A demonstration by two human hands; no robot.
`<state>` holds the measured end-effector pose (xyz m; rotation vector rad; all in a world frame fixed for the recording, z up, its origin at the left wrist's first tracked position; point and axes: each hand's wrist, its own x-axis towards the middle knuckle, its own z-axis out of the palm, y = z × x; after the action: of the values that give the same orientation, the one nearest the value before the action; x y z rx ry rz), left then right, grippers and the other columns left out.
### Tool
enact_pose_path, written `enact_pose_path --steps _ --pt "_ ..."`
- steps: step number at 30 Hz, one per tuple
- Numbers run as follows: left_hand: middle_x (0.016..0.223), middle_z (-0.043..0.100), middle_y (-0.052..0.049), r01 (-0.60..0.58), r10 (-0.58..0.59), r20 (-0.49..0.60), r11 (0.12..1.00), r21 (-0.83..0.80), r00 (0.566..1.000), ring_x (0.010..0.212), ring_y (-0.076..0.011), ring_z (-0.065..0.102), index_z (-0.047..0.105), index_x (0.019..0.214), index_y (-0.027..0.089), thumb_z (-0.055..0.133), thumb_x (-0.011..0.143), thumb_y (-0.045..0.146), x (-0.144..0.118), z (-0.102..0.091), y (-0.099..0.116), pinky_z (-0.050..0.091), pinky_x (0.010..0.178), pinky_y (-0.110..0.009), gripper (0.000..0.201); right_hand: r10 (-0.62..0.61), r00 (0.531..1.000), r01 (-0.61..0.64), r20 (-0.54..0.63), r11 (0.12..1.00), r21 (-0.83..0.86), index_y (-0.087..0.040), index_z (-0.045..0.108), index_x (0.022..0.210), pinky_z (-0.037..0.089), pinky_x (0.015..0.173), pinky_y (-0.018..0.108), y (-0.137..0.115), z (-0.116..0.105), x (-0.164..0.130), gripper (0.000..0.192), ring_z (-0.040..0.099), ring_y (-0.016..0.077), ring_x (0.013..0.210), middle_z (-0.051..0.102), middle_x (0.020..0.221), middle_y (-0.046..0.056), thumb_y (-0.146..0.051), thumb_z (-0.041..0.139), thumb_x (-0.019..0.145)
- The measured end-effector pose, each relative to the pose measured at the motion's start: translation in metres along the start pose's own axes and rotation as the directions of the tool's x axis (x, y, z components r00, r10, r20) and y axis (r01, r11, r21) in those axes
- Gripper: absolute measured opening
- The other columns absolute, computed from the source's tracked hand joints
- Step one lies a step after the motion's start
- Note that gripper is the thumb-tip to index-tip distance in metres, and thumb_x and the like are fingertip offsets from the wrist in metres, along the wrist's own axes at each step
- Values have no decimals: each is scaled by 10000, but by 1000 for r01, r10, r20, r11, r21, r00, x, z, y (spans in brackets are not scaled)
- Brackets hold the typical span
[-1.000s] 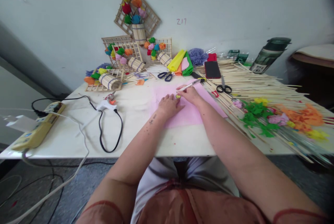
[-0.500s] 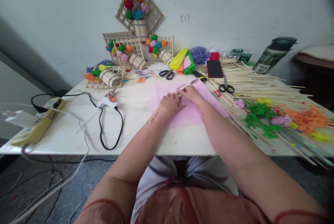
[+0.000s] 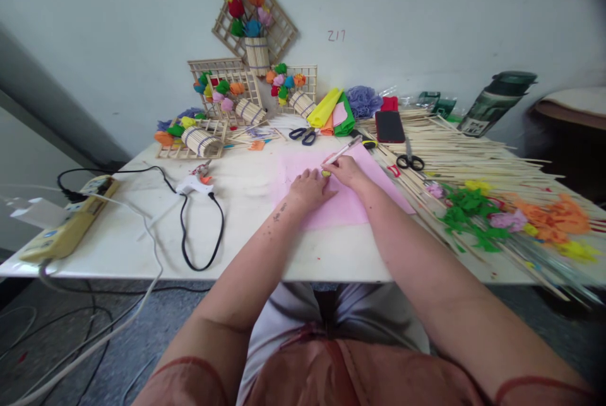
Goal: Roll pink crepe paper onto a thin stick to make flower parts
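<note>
My left hand (image 3: 308, 190) lies flat on a pink sheet (image 3: 348, 210) with its fingers stretched out. In my right hand (image 3: 348, 171) a white pen (image 3: 344, 151) is gripped, its upper end slanting up to the right and its tip low over the sheet. A small yellow piece (image 3: 326, 173) sits on the pink sheet between the fingers of both hands, partly covered by them. I cannot make out any drawn line beside the pen tip.
Dark-handled scissors (image 3: 303, 135), folded coloured sheets (image 3: 331, 112) and a phone (image 3: 389, 126) lie behind the pink sheet. Thin wooden sticks (image 3: 483, 153) and paper flowers (image 3: 473, 210) spread right. A glue gun (image 3: 195, 185) with looped cord and a power strip (image 3: 71, 223) lie left.
My right hand and the pen have shifted very slightly, with the pen's upper end a little lower. My left hand stays flat on the pink sheet.
</note>
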<state>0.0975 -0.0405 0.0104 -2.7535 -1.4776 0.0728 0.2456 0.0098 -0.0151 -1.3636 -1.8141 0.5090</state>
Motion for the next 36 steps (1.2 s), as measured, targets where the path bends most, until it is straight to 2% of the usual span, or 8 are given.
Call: enact_pose_path --steps 9,14,19,24,27,29,31,36 --pt "1444 294 -157 -3 5 43 999 -39 999 1323 -336 239 302 1398 158 329 841 652 -1 -1 -1 257 1039 -439 745 52 998 -49 32 994 -95 -116 664 825 479 650 264 1 0 -1 207 635 180 737 701 813 103 -290 561 781" --pt "1451 295 -133 14 -13 42 999 -34 999 1328 -321 239 302 1396 204 325 833 665 -3 -3 1 257 1034 -457 728 46 999 -46 12 998 -47 -130 670 807 484 646 263 2 0 -2 201 635 173 719 703 783 81 -305 579 765" --pt "1457 282 -136 16 -14 53 999 -32 998 1331 -318 235 300 1396 205 307 832 673 -3 -4 2 256 1032 -466 733 30 995 -27 -96 999 38 -132 677 786 490 661 271 2 0 -4 229 640 181 725 701 755 72 -339 591 743" --pt "1454 270 -168 2 1 49 999 -53 999 1330 -339 225 314 1389 150 338 839 649 -2 -2 0 250 1038 -455 743 29 999 -27 -38 999 41 -137 682 764 493 653 283 6 1 -3 224 644 193 709 701 727 72 -341 594 737" --pt "1422 336 -158 -12 14 11 992 -128 1000 1312 -322 278 337 1360 156 406 822 630 -2 -4 -5 283 1024 -414 720 39 999 -39 -4 998 44 -143 683 745 491 663 277 6 0 -4 225 647 186 703 703 720 66 -345 583 749" --pt "1320 471 -146 -1 -2 -10 970 -241 1000 1232 -267 417 363 1317 146 432 820 604 -3 -7 -9 353 969 -335 680 55 998 -56 20 997 44 -147 681 718 485 677 273 5 -1 -4 231 648 179 699 703 712 61 -346 573 758" --pt "1265 518 -144 48 -46 14 942 -333 999 1135 -241 513 360 1298 142 430 812 616 -4 -11 -12 415 887 -299 683 71 997 -72 33 997 37 -147 680 700 480 687 272 3 -2 -4 232 648 177 699 703 714 61 -339 566 764" --pt "1237 540 -111 -18 15 -12 954 -300 1000 1172 -239 475 438 1230 166 507 786 565 -6 -14 -11 389 921 -296 601 68 998 -68 17 997 29 -145 682 734 478 672 257 2 -2 -4 223 645 174 714 704 727 64 -337 573 762"
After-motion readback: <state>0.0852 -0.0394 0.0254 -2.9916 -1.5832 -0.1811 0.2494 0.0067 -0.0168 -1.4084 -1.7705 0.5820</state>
